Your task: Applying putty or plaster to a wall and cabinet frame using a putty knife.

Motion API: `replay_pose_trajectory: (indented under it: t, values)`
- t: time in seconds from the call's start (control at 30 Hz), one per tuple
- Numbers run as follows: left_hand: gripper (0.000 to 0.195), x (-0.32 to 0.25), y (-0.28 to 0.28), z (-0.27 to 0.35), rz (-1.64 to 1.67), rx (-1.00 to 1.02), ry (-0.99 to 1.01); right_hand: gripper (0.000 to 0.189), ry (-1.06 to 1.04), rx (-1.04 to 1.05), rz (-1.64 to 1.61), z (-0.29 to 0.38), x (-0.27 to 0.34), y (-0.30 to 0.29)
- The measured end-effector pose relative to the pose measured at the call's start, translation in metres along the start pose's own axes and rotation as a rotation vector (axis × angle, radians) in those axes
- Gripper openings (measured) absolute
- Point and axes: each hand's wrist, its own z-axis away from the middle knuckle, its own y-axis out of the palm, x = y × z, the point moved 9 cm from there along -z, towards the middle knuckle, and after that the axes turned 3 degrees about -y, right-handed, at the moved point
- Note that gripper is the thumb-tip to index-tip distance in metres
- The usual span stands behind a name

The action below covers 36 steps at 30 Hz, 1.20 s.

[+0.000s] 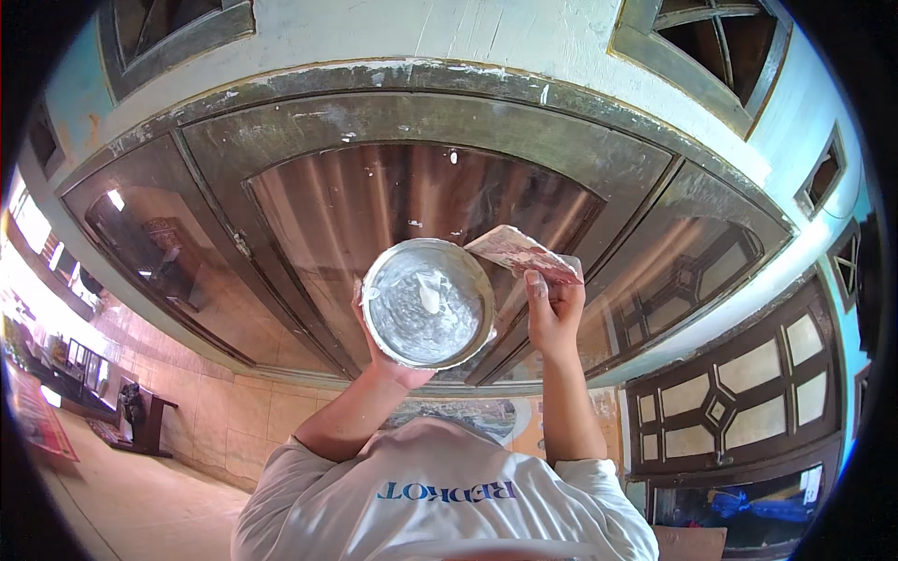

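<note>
My left hand (400,372) cups a round tub (379,335) from its side and below. Its mouth faces up at me. White paste smears the tub's inside, and a thicker blob of paste (430,293) sits near the middle. Off the tub's right rim, my right hand (554,315) grips a flat, reddish spreader blade (526,258) with my thumb along its near face. Patches of dried or wet white paste cover that blade, and its left corner reaches close to the tub's rim. I cannot tell whether they touch.
Ahead stands a dark wooden frame (421,112) with glass panes (316,203), spotted white. Above it is a pale wall (449,35) with wooden vents (708,49). A dark panelled door (729,400) is at right. Dark wooden furniture (133,421) stands on the left by the tiled floor (140,484).
</note>
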Motion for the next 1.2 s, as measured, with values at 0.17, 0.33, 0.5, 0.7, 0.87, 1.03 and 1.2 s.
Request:
replay_pose_trajectory:
  t: [0.17, 0.33, 0.5, 0.7, 0.87, 1.03, 1.2]
  values:
    - [0.078, 0.021, 0.01, 0.006, 0.152, 0.06, -0.196, 0.014, -0.016, 0.16, 0.04, -0.011, 0.001, -0.001]
    - [0.079, 0.024, 0.015, 0.01, 0.15, 0.048, -0.188, 0.012, -0.021, 0.228, 0.03, -0.016, 0.005, 0.003]
    - [0.079, 0.023, 0.026, 0.012, 0.19, 0.118, -0.184, 0.011, -0.106, 0.279, 0.116, -0.019, 0.021, 0.009]
    - [0.079, 0.022, 0.027, 0.014, 0.159, 0.123, -0.167, 0.016, -0.231, 0.252, 0.006, -0.02, 0.036, 0.005]
    - [0.078, 0.021, 0.034, 0.017, 0.158, 0.145, -0.162, 0.024, -0.268, 0.342, 0.165, -0.022, 0.042, 0.01]
    - [0.079, 0.017, 0.035, 0.019, 0.227, 0.151, -0.141, 0.031, -0.286, 0.384, 0.201, -0.018, 0.041, 0.016]
    - [0.079, 0.014, 0.026, 0.023, 0.021, -0.051, -0.111, 0.03, -0.44, 0.461, 0.322, -0.019, 0.04, 0.021]
